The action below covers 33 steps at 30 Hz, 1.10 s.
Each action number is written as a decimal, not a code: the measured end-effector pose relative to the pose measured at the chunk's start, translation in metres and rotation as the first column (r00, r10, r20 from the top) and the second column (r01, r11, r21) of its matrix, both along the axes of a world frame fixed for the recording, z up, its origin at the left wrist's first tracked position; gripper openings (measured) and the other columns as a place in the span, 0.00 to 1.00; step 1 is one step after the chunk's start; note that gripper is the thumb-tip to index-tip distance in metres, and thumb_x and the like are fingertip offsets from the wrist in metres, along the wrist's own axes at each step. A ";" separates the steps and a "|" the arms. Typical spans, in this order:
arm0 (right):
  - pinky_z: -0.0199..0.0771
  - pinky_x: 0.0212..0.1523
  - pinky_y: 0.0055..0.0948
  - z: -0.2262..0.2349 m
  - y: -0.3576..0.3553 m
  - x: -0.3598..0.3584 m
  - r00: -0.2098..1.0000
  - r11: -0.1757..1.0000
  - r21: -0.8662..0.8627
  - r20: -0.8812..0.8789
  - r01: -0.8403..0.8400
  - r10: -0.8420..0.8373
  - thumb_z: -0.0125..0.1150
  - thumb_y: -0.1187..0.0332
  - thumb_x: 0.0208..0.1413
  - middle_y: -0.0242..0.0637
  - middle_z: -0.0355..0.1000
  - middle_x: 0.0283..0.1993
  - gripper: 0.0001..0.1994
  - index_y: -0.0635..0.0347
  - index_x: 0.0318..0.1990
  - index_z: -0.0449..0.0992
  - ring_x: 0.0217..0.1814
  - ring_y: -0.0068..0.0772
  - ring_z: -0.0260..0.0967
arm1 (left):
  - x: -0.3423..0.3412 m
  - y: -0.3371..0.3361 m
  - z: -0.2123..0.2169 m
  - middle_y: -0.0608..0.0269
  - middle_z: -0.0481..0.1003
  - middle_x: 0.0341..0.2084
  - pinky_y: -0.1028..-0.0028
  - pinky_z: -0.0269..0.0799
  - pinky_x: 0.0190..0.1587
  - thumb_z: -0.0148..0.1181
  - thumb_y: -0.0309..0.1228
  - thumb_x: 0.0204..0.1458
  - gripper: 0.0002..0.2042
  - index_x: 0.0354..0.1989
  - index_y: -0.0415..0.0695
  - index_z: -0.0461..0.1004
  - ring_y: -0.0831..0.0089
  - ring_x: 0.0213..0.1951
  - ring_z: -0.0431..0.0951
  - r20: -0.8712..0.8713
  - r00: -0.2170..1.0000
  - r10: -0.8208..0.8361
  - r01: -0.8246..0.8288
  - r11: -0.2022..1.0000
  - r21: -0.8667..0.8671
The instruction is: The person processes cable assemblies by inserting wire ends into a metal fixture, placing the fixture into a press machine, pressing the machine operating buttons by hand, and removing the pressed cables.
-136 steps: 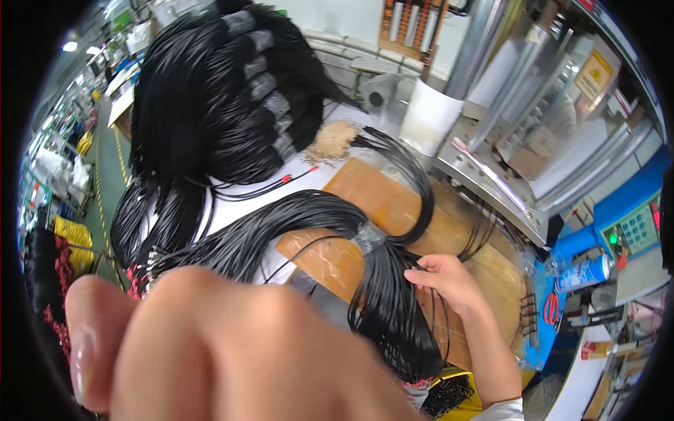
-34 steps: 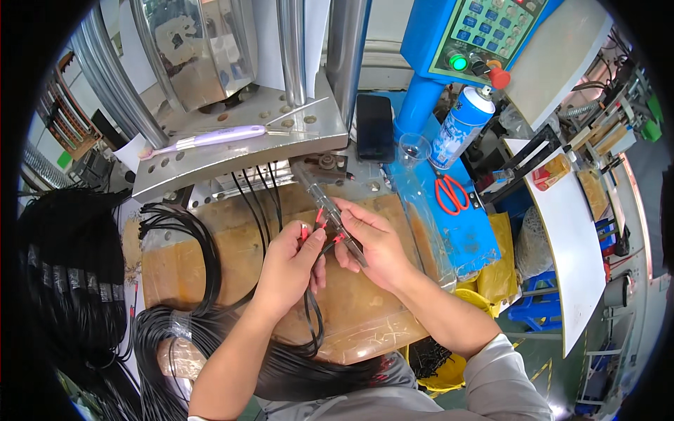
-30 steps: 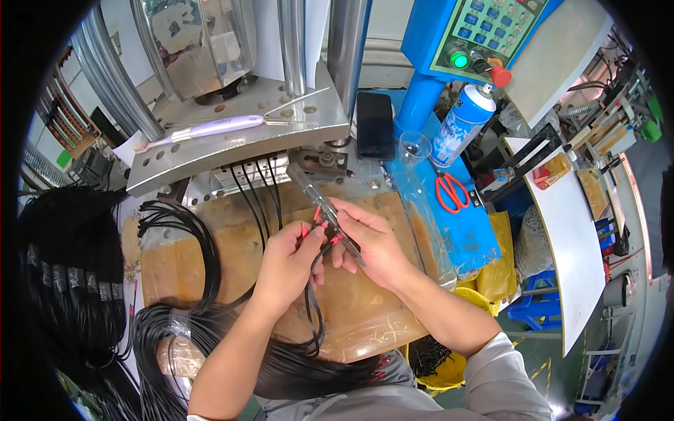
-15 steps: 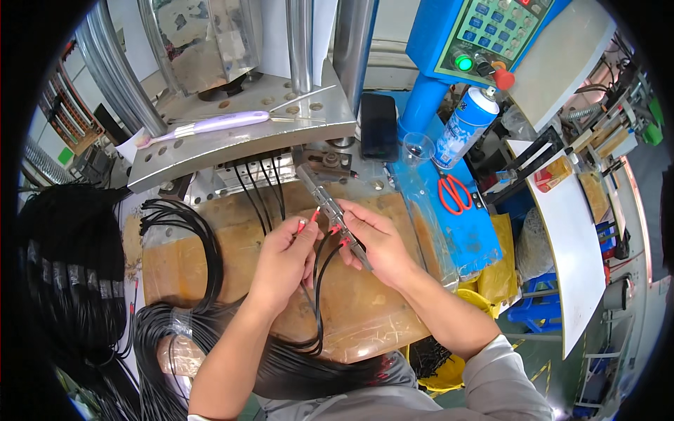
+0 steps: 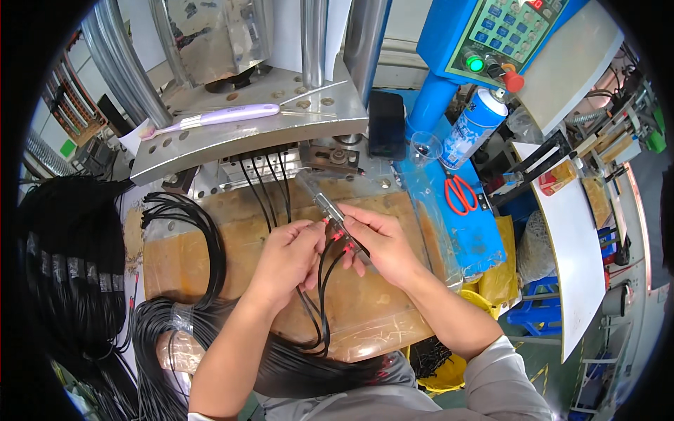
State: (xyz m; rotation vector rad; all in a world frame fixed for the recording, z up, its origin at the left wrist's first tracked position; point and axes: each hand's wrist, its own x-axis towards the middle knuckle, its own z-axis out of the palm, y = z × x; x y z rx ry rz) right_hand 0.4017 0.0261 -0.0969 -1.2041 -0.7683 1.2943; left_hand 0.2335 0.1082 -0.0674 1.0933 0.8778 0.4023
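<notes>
- The left hand (image 5: 284, 256) pinches thin black cables (image 5: 324, 281) between thumb and fingertips (image 5: 314, 228), just behind their red-tipped ends (image 5: 337, 235).
- The right hand (image 5: 382, 242) closes its fingers on a slim metal fixture bar (image 5: 324, 203), seemingly to steady it while the ends go in.
- The cables loop down over the brown worktop (image 5: 232, 245) toward the person's lap, slack so the ends can be steered.
- Both forearms rise from the lower edge and meet mid-bench, wrists nearly touching.
- More cables run into the grey press plate (image 5: 246, 133) behind; a bundled cable coil (image 5: 182, 323) lies to the left, red scissors (image 5: 460, 194) and a spray can (image 5: 474, 126) to the right.
</notes>
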 end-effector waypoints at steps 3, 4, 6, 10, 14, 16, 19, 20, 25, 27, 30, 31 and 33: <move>0.70 0.18 0.22 0.001 -0.001 0.000 1.000 1.000 0.020 -0.004 -0.009 0.010 0.51 0.68 0.71 0.39 0.80 0.40 0.20 0.67 0.67 0.69 0.26 0.28 0.77 | -0.002 0.002 -0.005 0.71 0.62 0.09 0.76 0.55 0.13 0.52 0.37 0.68 0.16 0.27 0.43 0.68 0.78 0.09 0.63 0.053 0.998 -0.035 0.038 0.997 -0.060; 0.70 0.18 0.22 0.001 0.000 0.001 1.000 1.000 0.021 -0.004 -0.010 0.010 0.51 0.68 0.71 0.39 0.80 0.40 0.20 0.67 0.67 0.69 0.26 0.28 0.77 | -0.004 0.003 -0.006 0.71 0.62 0.09 0.76 0.55 0.13 0.52 0.37 0.68 0.16 0.27 0.43 0.68 0.78 0.09 0.63 0.053 0.998 -0.035 0.038 0.998 -0.058; 0.70 0.18 0.22 -0.001 0.000 0.003 0.999 0.999 0.033 0.000 -0.036 0.036 0.52 0.67 0.71 0.39 0.80 0.39 0.21 0.66 0.67 0.70 0.25 0.28 0.76 | -0.006 0.004 -0.006 0.69 0.64 0.10 0.76 0.58 0.14 0.51 0.39 0.68 0.17 0.27 0.44 0.68 0.77 0.10 0.64 0.125 0.990 -0.067 0.073 0.996 -0.047; 0.68 0.16 0.21 0.005 0.000 0.007 0.998 0.999 0.030 -0.051 -0.044 0.046 0.53 0.66 0.71 0.37 0.79 0.37 0.20 0.66 0.65 0.71 0.22 0.25 0.74 | -0.001 -0.004 -0.002 0.67 0.66 0.11 0.76 0.61 0.14 0.49 0.43 0.70 0.18 0.33 0.42 0.71 0.76 0.11 0.66 0.140 0.989 -0.041 0.050 0.997 -0.057; 0.63 0.15 0.20 0.010 -0.003 0.009 0.993 1.000 0.004 -0.116 -0.013 0.013 0.55 0.63 0.70 0.32 0.74 0.34 0.17 0.65 0.59 0.73 0.22 0.20 0.69 | -0.008 0.001 -0.004 0.67 0.67 0.14 0.77 0.60 0.17 0.43 0.50 0.72 0.24 0.50 0.37 0.73 0.77 0.14 0.66 0.111 0.986 0.128 -0.129 0.992 0.001; 0.62 0.16 0.19 0.008 -0.001 0.009 0.995 1.000 0.002 -0.097 0.006 -0.006 0.57 0.63 0.70 0.31 0.73 0.33 0.15 0.64 0.56 0.73 0.22 0.19 0.68 | -0.011 0.006 -0.006 0.70 0.63 0.16 0.79 0.56 0.20 0.43 0.49 0.72 0.24 0.49 0.36 0.73 0.78 0.17 0.63 0.302 0.940 0.156 -0.074 0.961 -0.267; 0.63 0.18 0.19 0.003 0.000 0.008 0.987 0.998 0.005 0.150 0.062 -0.062 0.62 0.64 0.67 0.29 0.73 0.32 0.13 0.63 0.53 0.74 0.24 0.16 0.68 | 0.000 0.002 -0.014 0.71 0.61 0.19 0.79 0.53 0.23 0.45 0.44 0.72 0.21 0.50 0.35 0.73 0.78 0.20 0.62 0.241 0.950 0.199 -0.143 0.963 -0.229; 0.63 0.18 0.19 0.002 0.001 0.008 0.980 0.998 -0.002 0.189 0.059 -0.058 0.64 0.65 0.66 0.28 0.73 0.32 0.13 0.62 0.51 0.74 0.24 0.16 0.68 | 0.001 0.003 -0.019 0.70 0.62 0.19 0.80 0.54 0.23 0.46 0.43 0.72 0.20 0.50 0.36 0.74 0.78 0.21 0.63 0.218 0.963 0.162 -0.127 0.978 -0.167; 0.62 0.19 0.18 -0.001 0.003 0.001 0.960 1.000 -0.013 0.279 -0.001 0.005 0.66 0.66 0.64 0.26 0.73 0.30 0.12 0.61 0.49 0.75 0.24 0.13 0.67 | -0.002 -0.006 -0.010 0.71 0.66 0.15 0.77 0.58 0.20 0.50 0.36 0.70 0.15 0.41 0.36 0.77 0.81 0.17 0.65 -0.011 0.997 0.074 -0.071 0.983 0.171; 0.62 0.20 0.18 -0.002 0.003 0.001 0.922 0.997 0.070 0.386 -0.030 0.001 0.67 0.67 0.63 0.26 0.74 0.30 0.11 0.60 0.48 0.76 0.24 0.12 0.67 | 0.002 -0.007 -0.011 0.71 0.66 0.13 0.76 0.59 0.18 0.51 0.34 0.69 0.15 0.36 0.36 0.78 0.81 0.14 0.66 -0.080 0.995 0.060 -0.034 0.956 0.290; 0.63 0.21 0.18 -0.004 0.000 0.004 0.911 0.997 0.058 0.411 -0.060 0.031 0.67 0.69 0.62 0.25 0.74 0.29 0.10 0.61 0.48 0.76 0.25 0.12 0.67 | -0.002 -0.002 -0.023 0.70 0.68 0.14 0.79 0.57 0.15 0.51 0.35 0.69 0.15 0.36 0.38 0.77 0.81 0.13 0.68 -0.097 0.995 -0.011 0.043 0.941 0.336; 0.63 0.21 0.18 -0.003 -0.001 0.004 0.911 0.997 0.058 0.411 -0.055 0.026 0.67 0.69 0.62 0.25 0.74 0.29 0.10 0.61 0.48 0.76 0.25 0.12 0.67 | -0.001 -0.003 -0.020 0.70 0.68 0.14 0.79 0.57 0.15 0.51 0.35 0.69 0.15 0.36 0.38 0.77 0.81 0.13 0.68 -0.097 0.995 -0.016 0.048 0.941 0.336; 0.63 0.22 0.18 0.000 -0.001 0.004 0.931 0.995 0.064 0.362 -0.070 0.042 0.68 0.69 0.62 0.25 0.75 0.29 0.10 0.61 0.48 0.77 0.25 0.12 0.67 | -0.003 -0.003 -0.007 0.70 0.67 0.12 0.79 0.58 0.15 0.52 0.35 0.69 0.15 0.35 0.38 0.77 0.81 0.12 0.67 -0.108 0.993 -0.054 0.073 0.981 0.182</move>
